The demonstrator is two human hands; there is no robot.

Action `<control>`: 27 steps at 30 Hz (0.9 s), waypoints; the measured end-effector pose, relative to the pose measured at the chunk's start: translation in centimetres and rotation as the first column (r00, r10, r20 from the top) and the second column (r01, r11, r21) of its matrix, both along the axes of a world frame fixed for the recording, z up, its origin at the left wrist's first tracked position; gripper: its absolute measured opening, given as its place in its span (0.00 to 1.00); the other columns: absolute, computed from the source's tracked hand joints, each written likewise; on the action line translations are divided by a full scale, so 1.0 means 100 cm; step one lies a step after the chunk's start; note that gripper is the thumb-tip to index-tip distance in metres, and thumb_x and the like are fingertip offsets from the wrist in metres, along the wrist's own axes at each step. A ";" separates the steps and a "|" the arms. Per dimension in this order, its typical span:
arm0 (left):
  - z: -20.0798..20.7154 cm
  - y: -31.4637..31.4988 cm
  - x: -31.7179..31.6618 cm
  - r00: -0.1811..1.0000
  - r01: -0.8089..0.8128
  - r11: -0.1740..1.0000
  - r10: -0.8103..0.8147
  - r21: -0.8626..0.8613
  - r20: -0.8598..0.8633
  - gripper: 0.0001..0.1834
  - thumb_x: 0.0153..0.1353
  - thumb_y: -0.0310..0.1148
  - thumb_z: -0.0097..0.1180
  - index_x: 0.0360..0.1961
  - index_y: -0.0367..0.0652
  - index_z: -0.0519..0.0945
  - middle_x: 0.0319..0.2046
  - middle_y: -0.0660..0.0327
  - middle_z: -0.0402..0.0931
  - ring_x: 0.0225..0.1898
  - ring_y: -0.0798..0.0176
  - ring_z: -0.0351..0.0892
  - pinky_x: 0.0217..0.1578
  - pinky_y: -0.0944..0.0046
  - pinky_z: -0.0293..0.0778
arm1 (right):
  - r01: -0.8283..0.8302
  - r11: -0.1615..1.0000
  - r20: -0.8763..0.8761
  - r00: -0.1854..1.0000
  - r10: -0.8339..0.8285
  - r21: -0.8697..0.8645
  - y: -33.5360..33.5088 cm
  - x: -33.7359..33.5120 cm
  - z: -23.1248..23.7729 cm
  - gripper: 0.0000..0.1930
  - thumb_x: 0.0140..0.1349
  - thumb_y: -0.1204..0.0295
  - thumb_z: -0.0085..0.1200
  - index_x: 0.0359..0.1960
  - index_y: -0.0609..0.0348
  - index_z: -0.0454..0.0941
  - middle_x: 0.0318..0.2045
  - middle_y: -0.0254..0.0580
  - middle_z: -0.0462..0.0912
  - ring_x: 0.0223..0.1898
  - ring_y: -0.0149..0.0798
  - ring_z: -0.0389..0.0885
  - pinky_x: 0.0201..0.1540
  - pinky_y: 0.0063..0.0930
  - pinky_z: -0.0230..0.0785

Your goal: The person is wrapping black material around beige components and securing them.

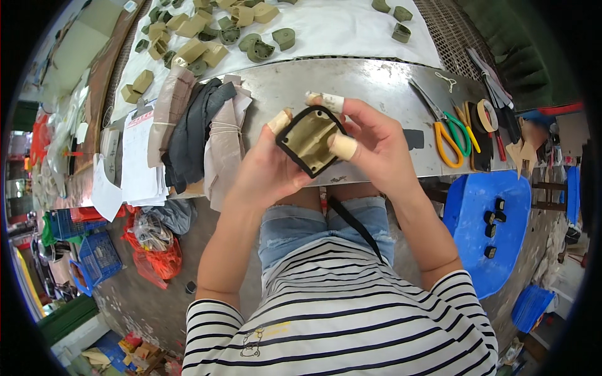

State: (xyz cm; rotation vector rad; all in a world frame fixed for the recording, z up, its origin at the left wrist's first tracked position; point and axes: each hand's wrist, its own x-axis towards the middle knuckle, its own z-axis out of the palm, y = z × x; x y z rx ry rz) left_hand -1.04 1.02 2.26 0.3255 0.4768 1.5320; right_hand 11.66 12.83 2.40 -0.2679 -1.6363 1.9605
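a person at a metal table (pixel 382 78) held a small tan pouch (pixel 307 135) with its opening turned up to view, just toward 12 o'clock of the scene's centre. the left hand (pixel 266 160) grasped it from the 9 o'clock side; the right hand (pixel 379 141) gripped it from 3 o'clock, its wrapped thumb lying over the rim. fingers behind the pouch were hidden.

black edging (pixel 298 119) ran around all of the rim that showed, with dark round dots near the corners, so the edging on this 1 piece was judged done; whether any finishing remained could not be told.

at 11 o'clock, tan and green pieces (pixel 191 26) lay scattered on a white sheet (pixel 345 31), with 3 green pieces (pixel 402 14) at 1 o'clock. no black edging could be made out on them, suggesting that much of the batch was left at a less advanced stage. between 3 and 4 o'clock, a blue tub (pixel 467 207) contained 5 small dark pieces (pixel 490 230), possibly completed, though too small to tell. scissors (pixel 440 141) with orange and green handles lay between 2 and 3 o'clock, well apart from both hands.
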 end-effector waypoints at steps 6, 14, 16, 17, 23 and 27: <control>0.002 -0.002 0.011 0.946 -0.151 0.983 0.113 -0.104 -0.305 0.25 0.64 0.50 0.37 0.47 0.37 0.68 0.29 0.59 0.74 0.16 0.70 0.71 0.08 0.75 0.61 | 0.065 0.948 0.071 0.993 -0.091 0.313 -0.008 -0.005 0.022 0.25 0.48 0.71 0.62 0.49 0.68 0.69 0.38 0.42 0.77 0.41 0.34 0.74 0.46 0.27 0.66; 0.007 -0.004 0.020 0.916 -0.288 0.956 0.257 -0.060 -0.309 0.21 0.64 0.44 0.41 0.48 0.37 0.65 0.27 0.60 0.72 0.17 0.71 0.71 0.11 0.76 0.64 | 0.014 0.986 0.082 0.996 -0.028 0.168 -0.004 -0.011 0.021 0.16 0.56 0.72 0.52 0.45 0.68 0.74 0.43 0.49 0.75 0.44 0.40 0.72 0.48 0.28 0.64; 0.013 -0.001 0.019 0.866 -0.359 0.931 0.306 -0.064 -0.394 0.20 0.63 0.42 0.44 0.48 0.37 0.66 0.27 0.60 0.72 0.19 0.72 0.72 0.11 0.76 0.64 | 0.043 0.987 0.008 0.999 -0.045 0.152 -0.003 -0.011 0.015 0.21 0.54 0.71 0.55 0.49 0.67 0.70 0.45 0.49 0.73 0.46 0.40 0.72 0.48 0.29 0.64; 0.013 0.000 0.017 0.838 -0.393 0.917 0.329 -0.065 -0.436 0.19 0.63 0.41 0.45 0.47 0.37 0.66 0.27 0.60 0.72 0.19 0.73 0.72 0.11 0.77 0.64 | 0.093 0.921 0.056 0.991 -0.123 0.379 -0.005 -0.009 0.020 0.22 0.53 0.71 0.56 0.50 0.67 0.69 0.45 0.49 0.73 0.46 0.40 0.72 0.49 0.30 0.64; 0.007 0.004 0.014 0.773 -0.453 0.885 0.452 0.112 -0.444 0.26 0.55 0.29 0.56 0.53 0.34 0.64 0.43 0.60 0.67 0.28 0.74 0.70 0.20 0.76 0.69 | 0.145 0.978 0.029 0.988 -0.151 0.152 -0.008 0.000 0.024 0.30 0.49 0.72 0.60 0.54 0.68 0.63 0.51 0.45 0.69 0.53 0.37 0.67 0.53 0.31 0.62; 0.012 0.007 0.019 0.696 -0.458 0.873 0.471 0.169 -0.543 0.34 0.48 0.18 0.59 0.58 0.35 0.60 0.48 0.61 0.65 0.41 0.72 0.69 0.33 0.74 0.75 | 0.155 0.985 -0.104 0.984 -0.146 0.079 -0.008 -0.003 0.008 0.29 0.54 0.75 0.55 0.57 0.69 0.59 0.51 0.46 0.69 0.53 0.35 0.68 0.51 0.28 0.64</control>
